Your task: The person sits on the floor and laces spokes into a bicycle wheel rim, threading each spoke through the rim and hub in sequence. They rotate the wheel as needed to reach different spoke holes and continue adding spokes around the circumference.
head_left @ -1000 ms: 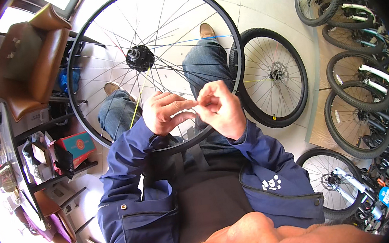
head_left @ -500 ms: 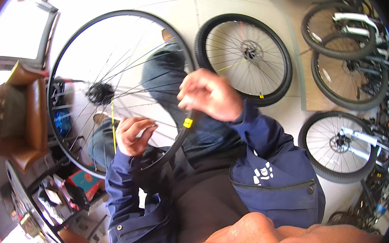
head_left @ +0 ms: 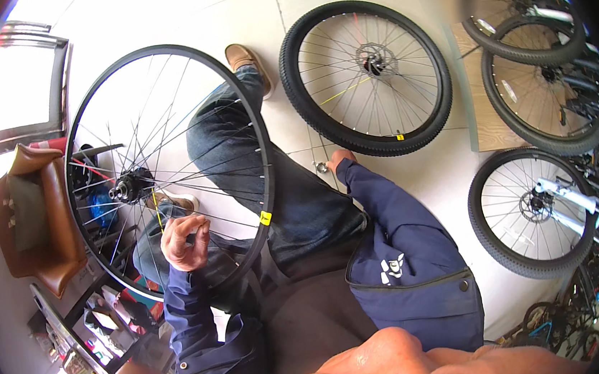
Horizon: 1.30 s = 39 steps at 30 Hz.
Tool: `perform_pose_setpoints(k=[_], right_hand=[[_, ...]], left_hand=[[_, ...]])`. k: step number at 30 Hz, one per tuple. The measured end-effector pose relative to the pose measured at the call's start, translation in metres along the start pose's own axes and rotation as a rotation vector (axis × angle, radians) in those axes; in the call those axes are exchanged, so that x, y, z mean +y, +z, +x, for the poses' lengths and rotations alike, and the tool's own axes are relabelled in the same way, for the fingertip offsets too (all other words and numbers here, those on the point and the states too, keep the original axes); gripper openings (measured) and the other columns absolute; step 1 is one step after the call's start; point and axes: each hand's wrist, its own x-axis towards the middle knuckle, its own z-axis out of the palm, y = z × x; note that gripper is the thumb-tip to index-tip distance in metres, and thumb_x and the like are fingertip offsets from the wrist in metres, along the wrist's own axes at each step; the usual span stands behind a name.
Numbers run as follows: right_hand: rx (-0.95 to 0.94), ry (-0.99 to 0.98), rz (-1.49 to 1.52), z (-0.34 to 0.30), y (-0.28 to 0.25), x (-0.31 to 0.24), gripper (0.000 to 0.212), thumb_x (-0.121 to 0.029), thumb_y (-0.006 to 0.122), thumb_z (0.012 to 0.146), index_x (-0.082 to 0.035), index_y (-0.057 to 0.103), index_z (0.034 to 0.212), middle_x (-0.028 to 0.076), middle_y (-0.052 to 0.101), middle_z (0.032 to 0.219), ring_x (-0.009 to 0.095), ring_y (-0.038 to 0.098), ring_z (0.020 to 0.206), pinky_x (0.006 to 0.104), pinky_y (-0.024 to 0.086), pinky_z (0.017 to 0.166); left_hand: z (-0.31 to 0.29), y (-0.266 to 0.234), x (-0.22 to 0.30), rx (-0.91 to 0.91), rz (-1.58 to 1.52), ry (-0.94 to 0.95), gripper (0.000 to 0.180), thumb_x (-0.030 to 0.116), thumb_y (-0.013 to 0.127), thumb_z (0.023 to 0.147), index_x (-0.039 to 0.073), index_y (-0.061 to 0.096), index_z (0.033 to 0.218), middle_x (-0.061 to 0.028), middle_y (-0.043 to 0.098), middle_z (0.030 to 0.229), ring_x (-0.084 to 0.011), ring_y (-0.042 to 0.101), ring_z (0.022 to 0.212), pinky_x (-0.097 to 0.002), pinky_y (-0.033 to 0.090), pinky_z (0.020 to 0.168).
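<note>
A bare black wheel rim with thin spokes and a hub stands across my lap, with a yellow sticker on its near side. My left hand is inside the rim, fingers pinched on a spoke near a yellow one. My right arm stretches down to the white floor. Only part of my right hand shows past the blue sleeve, right beside a small metal ring. Its fingers are hidden.
A tyred wheel with a disc rotor lies on the floor just beyond my right hand. More wheels and bicycles crowd the right side. A brown leather chair and a cluttered bench are at my left.
My right hand has left the rim and reached down to the floor beside the metal ring. The left hand has stayed at the spokes. My view has swung to the right.
</note>
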Motion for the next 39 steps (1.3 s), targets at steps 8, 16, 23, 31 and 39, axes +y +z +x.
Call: perform_pose_setpoints(k=[8,16,23,31,39], right_hand=[[0.124,0.326,-0.073,0.039,0.035,-0.019,0.034,-0.033,0.073,0.101,-0.004,0.086,0.113,0.023,0.083,0.12,0.042,0.08,0.117,0.0513,0.065,0.099],[-0.003,0.182,-0.213,0.023,0.01,-0.026,0.029,-0.026,0.073,0.1,-0.006,0.084,0.118,0.022,0.082,0.124,0.037,0.082,0.116,0.0508,0.065,0.097],[0.422,-0.301,0.169,-0.075,-0.089,-0.037,0.019,-0.011,0.073,0.099,-0.007,0.074,0.118,0.019,0.078,0.101,0.035,0.078,0.092,0.0472,0.063,0.085],[0.225,-0.669,0.966,-0.269,-0.253,-0.184,0.015,0.004,0.075,0.103,-0.002,0.074,0.117,0.003,0.071,0.103,0.008,0.067,0.083,0.0234,0.056,0.074],[0.075,-0.799,0.619,-0.288,-0.226,-0.278,0.012,0.005,0.077,0.102,0.001,0.074,0.114,0.003,0.069,0.106,0.007,0.068,0.085,0.0237,0.056,0.075]], left_hand=[[0.017,-0.004,0.005,-0.035,0.033,0.084,0.033,-0.001,0.089,0.085,0.009,0.076,0.113,-0.0058,0.083,0.091,-0.0221,0.076,0.073,-0.0351,0.05,0.068],[0.021,-0.008,0.002,-0.065,-0.022,0.124,0.035,0.002,0.089,0.084,0.01,0.076,0.116,-0.0023,0.083,0.092,-0.0204,0.077,0.072,-0.035,0.05,0.064],[0.02,-0.008,0.008,-0.032,-0.023,0.034,0.03,0.007,0.092,0.086,0.011,0.079,0.113,-0.0029,0.083,0.09,-0.0219,0.078,0.074,-0.0355,0.053,0.067],[0.018,-0.005,0.011,0.022,-0.201,0.041,0.015,0.008,0.079,0.103,0.007,0.071,0.117,-0.0057,0.084,0.099,-0.0275,0.081,0.082,-0.0384,0.059,0.075],[0.012,-0.003,0.013,0.021,-0.565,-0.157,0.013,0.011,0.054,0.121,-0.002,0.057,0.122,-0.0144,0.082,0.1,-0.0205,0.081,0.09,-0.0341,0.065,0.083]])
